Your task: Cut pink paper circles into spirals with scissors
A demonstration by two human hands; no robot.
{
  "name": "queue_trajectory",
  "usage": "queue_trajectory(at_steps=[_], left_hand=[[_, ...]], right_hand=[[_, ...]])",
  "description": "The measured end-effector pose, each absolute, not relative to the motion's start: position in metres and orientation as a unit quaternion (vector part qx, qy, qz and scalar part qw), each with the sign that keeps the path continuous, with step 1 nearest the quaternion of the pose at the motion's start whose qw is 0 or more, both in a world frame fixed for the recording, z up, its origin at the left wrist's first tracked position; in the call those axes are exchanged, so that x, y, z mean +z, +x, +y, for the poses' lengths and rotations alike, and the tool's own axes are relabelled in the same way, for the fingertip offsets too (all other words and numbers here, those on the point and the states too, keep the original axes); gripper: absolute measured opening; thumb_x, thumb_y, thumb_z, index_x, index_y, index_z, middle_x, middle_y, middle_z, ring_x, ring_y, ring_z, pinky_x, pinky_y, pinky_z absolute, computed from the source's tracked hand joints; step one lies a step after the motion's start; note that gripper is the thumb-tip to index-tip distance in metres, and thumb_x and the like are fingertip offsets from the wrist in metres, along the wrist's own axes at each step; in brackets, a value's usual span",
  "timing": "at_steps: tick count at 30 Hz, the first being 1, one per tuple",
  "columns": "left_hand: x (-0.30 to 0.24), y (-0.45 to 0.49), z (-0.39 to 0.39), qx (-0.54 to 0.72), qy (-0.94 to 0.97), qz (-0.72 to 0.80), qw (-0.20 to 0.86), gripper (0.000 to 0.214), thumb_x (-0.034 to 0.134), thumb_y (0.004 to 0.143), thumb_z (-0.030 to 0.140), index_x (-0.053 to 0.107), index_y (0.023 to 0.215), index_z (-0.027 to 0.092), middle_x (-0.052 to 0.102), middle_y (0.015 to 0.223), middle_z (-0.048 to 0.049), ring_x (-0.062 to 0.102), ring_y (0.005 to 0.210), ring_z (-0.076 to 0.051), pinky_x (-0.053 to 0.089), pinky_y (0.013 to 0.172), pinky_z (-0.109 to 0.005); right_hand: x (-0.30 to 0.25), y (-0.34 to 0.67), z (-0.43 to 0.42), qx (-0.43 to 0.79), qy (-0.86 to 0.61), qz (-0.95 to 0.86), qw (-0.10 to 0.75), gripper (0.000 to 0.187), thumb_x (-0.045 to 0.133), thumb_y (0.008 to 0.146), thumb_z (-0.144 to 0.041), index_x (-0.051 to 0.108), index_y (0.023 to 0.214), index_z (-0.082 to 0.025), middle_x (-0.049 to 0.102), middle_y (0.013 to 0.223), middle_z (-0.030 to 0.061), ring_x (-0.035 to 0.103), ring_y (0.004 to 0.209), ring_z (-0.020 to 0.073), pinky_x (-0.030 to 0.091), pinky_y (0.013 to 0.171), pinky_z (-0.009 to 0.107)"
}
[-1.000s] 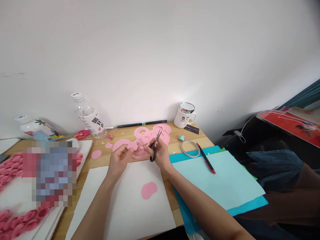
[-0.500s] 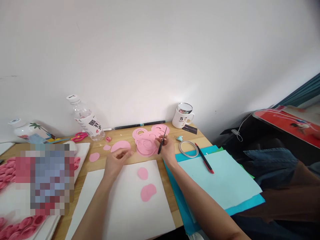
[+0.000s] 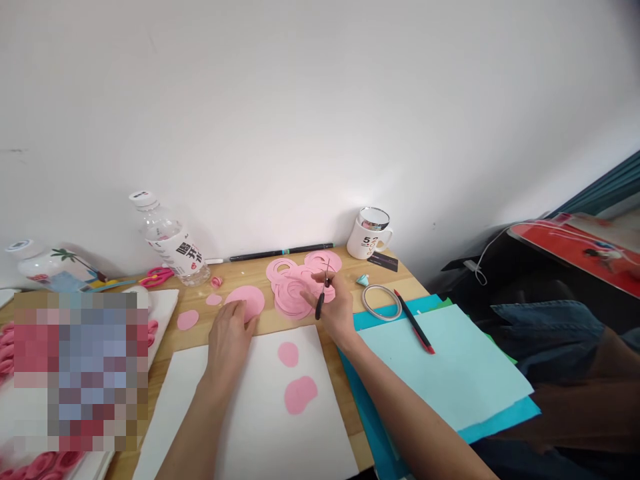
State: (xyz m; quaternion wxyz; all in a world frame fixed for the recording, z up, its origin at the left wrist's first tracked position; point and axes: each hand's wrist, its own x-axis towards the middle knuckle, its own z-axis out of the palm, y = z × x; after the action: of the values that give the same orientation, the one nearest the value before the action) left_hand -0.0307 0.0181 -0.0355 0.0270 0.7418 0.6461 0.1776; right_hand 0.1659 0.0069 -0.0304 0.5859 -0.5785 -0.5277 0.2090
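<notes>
My left hand rests on the near edge of a round pink paper piece, its fingers over the paper and the thumb apart. In my right hand is a pair of small scissors with black handles, blades pointing up and away from me. Just beyond that hand lies a pile of pink paper rings and cut circles, partly covered by its fingers. On the white sheet before me lie a pink oval and a larger rounded pink piece.
A water bottle and a white mug stand near the wall. Rightward are light blue sheets, a black-and-red pen and a roll of tape. Pink paper rolls lie on a board at left.
My left hand has moved down onto the round pink paper piece. My right hand still holds the scissors, which have turned slightly. The view has shifted a little.
</notes>
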Motion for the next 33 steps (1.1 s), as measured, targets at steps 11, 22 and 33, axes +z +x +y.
queue_trajectory(at_steps=[11, 22, 33], left_hand=[[-0.036, -0.036, 0.017, 0.243, 0.755, 0.608, 0.032, 0.029, 0.031, 0.081, 0.014, 0.059, 0.074, 0.018, 0.062, 0.072, -0.0076, 0.055, 0.067, -0.021, 0.036, 0.056, -0.028], [-0.019, -0.027, 0.011, 0.528, 0.538, 0.643, 0.136, 0.015, 0.058, 0.072, 0.031, 0.062, 0.07, 0.017, 0.068, 0.082, -0.0077, 0.061, 0.076, -0.021, 0.045, 0.076, -0.036], [-0.007, -0.018, 0.014, 0.636, 0.355, 0.448, 0.518, 0.032, 0.071, 0.062, 0.031, 0.062, 0.088, 0.015, 0.066, 0.092, -0.005, 0.062, 0.08, -0.018, 0.053, 0.064, -0.03]], right_hand=[[-0.023, 0.173, 0.019, 0.51, -0.415, -0.28, 0.7, 0.027, 0.068, 0.059, -0.028, 0.047, 0.075, -0.021, 0.05, 0.056, -0.0064, 0.053, 0.053, 0.0114, 0.045, 0.057, 0.027], [-0.034, 0.173, 0.015, 0.361, -0.509, -0.306, 0.719, 0.032, 0.071, 0.061, -0.022, 0.051, 0.085, -0.018, 0.064, 0.078, 0.0028, 0.061, 0.073, 0.0163, 0.047, 0.068, 0.031], [-0.018, 0.15, -0.001, 0.516, -0.399, -0.451, 0.609, 0.028, 0.073, 0.062, -0.031, 0.054, 0.08, -0.021, 0.057, 0.067, -0.0021, 0.055, 0.061, 0.0133, 0.044, 0.06, 0.027]])
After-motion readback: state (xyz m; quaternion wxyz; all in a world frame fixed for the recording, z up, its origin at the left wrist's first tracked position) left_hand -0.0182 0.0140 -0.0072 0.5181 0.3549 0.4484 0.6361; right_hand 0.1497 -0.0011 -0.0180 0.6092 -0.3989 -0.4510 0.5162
